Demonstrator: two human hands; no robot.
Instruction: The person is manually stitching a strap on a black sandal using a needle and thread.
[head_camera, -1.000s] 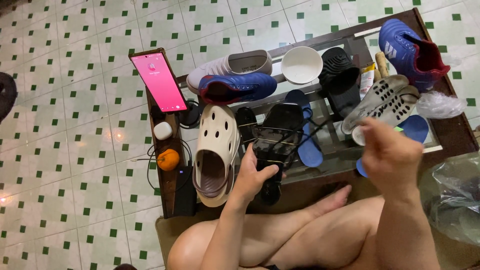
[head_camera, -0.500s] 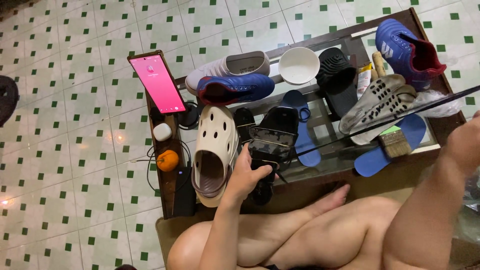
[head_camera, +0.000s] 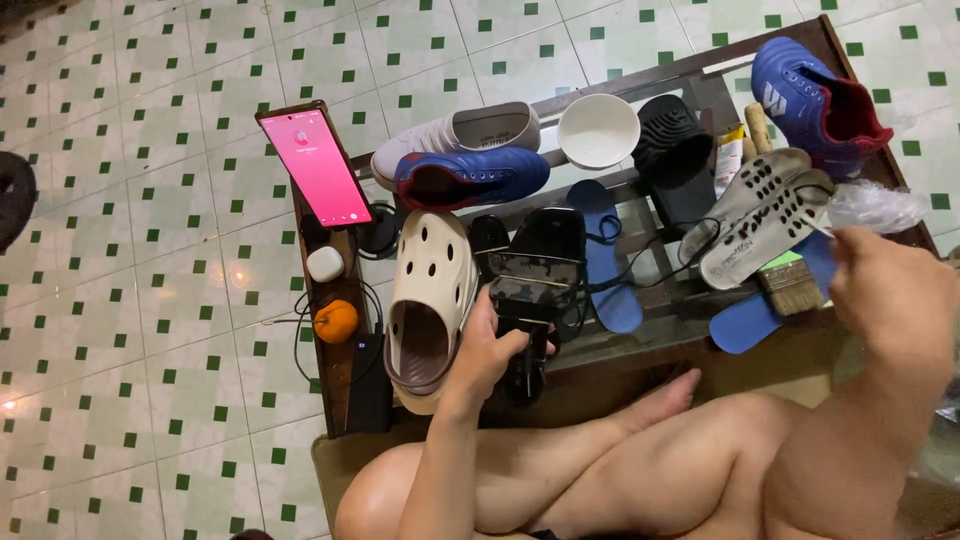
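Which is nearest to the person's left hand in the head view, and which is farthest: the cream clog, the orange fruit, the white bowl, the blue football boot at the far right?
From the left hand:
1. Cream clog, right beside it, on its left.
2. Orange fruit, further left at the table edge.
3. White bowl, up at the table's far side.
4. Blue football boot, far right corner.

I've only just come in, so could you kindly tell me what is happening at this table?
A seated person is working on footwear at a low table crowded with shoes. The left hand grips a black sandal lying beside a cream clog. The right hand is raised near a paintbrush and blue insoles; what it holds is unclear.
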